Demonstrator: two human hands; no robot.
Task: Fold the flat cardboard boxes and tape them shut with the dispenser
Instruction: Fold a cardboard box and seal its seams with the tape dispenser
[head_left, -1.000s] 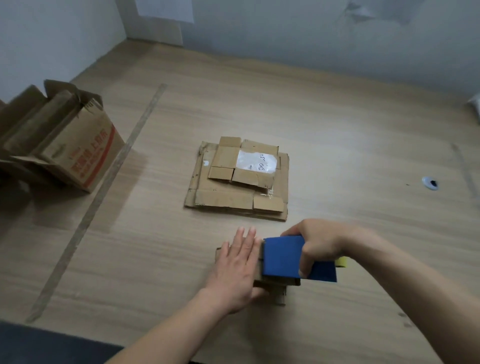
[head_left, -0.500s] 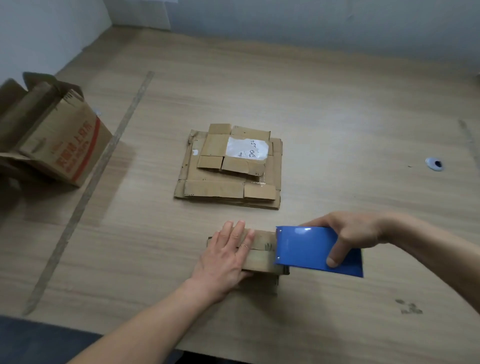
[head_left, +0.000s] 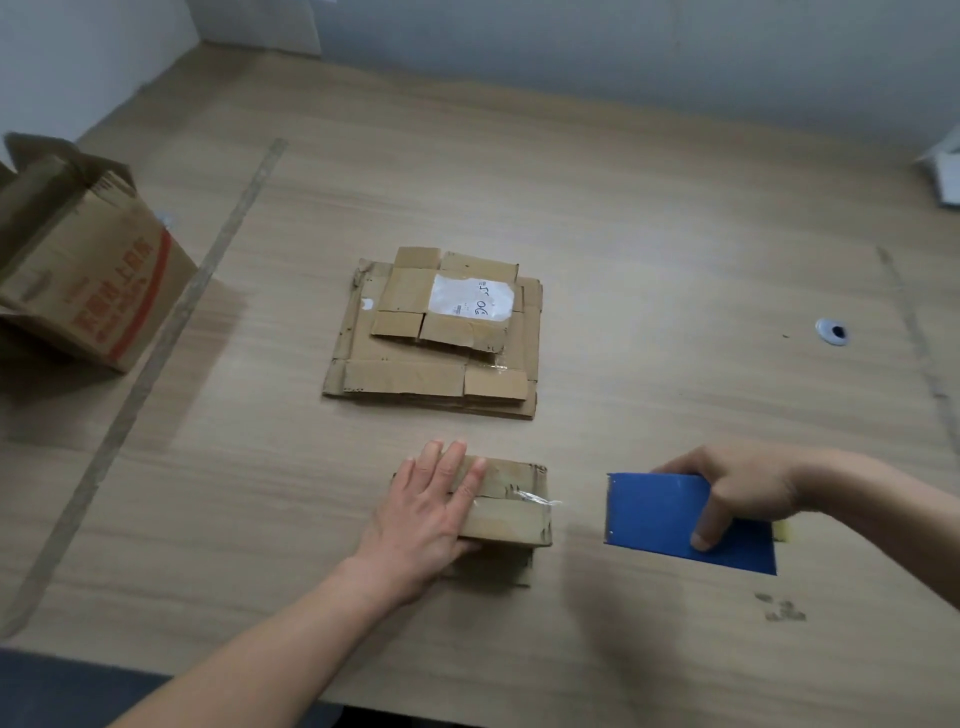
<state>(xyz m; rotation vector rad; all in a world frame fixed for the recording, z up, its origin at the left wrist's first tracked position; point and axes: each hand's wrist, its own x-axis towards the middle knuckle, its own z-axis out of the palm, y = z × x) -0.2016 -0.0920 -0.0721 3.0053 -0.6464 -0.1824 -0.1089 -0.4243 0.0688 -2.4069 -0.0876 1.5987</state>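
A small folded cardboard box (head_left: 511, 512) sits near the front of the wooden table, with clear tape along its top seam and a loose tape end sticking off its right edge. My left hand (head_left: 426, 512) lies flat on the box's left part, fingers straight, pressing it down. My right hand (head_left: 737, 491) grips the blue tape dispenser (head_left: 675, 514), held to the right of the box and apart from it. A stack of flat cardboard boxes (head_left: 436, 338) lies beyond, in the table's middle; the top one bears a white label.
An open brown carton with red print (head_left: 88, 275) lies on its side at the left. A strip of old tape (head_left: 156, 364) runs diagonally across the table. A small round hole (head_left: 832, 331) is at the right. White objects (head_left: 945, 171) sit at the far right edge.
My right hand has drawn the blue dispenser rightward across the box top and off its right edge. Tape now lies along the seam. My left hand has stayed flat on the box.
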